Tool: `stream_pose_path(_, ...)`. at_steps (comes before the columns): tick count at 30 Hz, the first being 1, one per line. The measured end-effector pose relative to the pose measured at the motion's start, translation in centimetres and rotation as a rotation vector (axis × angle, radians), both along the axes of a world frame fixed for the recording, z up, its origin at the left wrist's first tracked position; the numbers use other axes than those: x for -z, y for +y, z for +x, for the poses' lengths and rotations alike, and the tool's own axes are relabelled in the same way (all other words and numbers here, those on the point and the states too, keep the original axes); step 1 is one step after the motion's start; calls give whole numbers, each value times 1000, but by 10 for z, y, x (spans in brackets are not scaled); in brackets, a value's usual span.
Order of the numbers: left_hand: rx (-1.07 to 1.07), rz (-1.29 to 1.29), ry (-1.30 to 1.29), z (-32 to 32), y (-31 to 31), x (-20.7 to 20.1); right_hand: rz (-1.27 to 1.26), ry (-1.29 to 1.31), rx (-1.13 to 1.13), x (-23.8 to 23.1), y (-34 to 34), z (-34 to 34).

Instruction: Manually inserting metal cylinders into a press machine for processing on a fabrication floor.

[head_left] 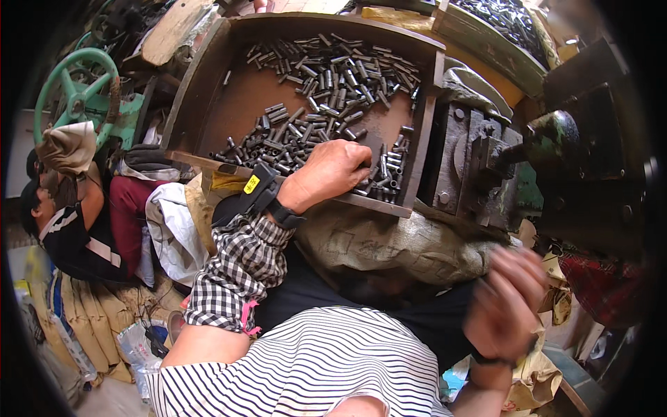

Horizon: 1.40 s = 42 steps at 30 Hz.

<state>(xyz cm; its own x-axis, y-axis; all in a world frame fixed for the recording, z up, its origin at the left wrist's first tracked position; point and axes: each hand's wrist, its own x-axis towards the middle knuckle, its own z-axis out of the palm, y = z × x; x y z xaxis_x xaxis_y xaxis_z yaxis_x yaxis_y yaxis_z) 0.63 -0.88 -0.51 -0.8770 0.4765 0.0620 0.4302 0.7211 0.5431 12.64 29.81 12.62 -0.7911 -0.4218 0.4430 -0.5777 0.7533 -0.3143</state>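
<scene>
A shallow wooden tray [196,90] holds many small metal tubes [326,78], dark and shiny, heaped at the back and along the near side. My left hand [332,170] reaches over its near edge among the tubes, fingers curled closed; whatever they may hold is hidden. Several tubes lie loose just right of its fingertips. My right hand [506,299] is off the tray at the lower right, near the machine, smeared by motion; its fingers cannot be read.
Right of the tray stands a dark, greasy machine with a metal block [472,167]. Sacking [389,243] hangs below the tray. A second wooden box [493,42] of metal pieces is at the back right. A green handwheel [78,97] and another person [76,222] are at the left.
</scene>
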Motion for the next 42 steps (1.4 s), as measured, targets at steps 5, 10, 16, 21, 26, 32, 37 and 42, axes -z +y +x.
stream_pose_path(5, -19, -59, -92, 0, -13, -2, 147, -6, -45, 92, -105, -100)
stream_pose_path(10, 67, -41, -57, -2, -4, 8, 452, -52, -21, 135, -130, -127)
stream_pose_path(16, 9, -77, -23, -6, 8, 13, 284, -89, -26, 129, -125, -132)
stream_pose_path(21, -32, -124, -23, -4, 21, 15, -62, -189, 47, 125, -103, -129)
stream_pose_path(26, -62, -137, 71, -8, 31, 24, -438, -434, 7, 127, -89, -120)
stream_pose_path(32, -28, -149, 96, -8, 30, 25, -538, -506, -17, 132, -85, -122)
stream_pose_path(37, -130, 95, 19, -11, 28, 10, -863, -812, 52, 129, -82, -122)
stream_pose_path(42, -303, 827, -715, -15, 23, -2, -1056, -1003, 65, 123, -77, -122)
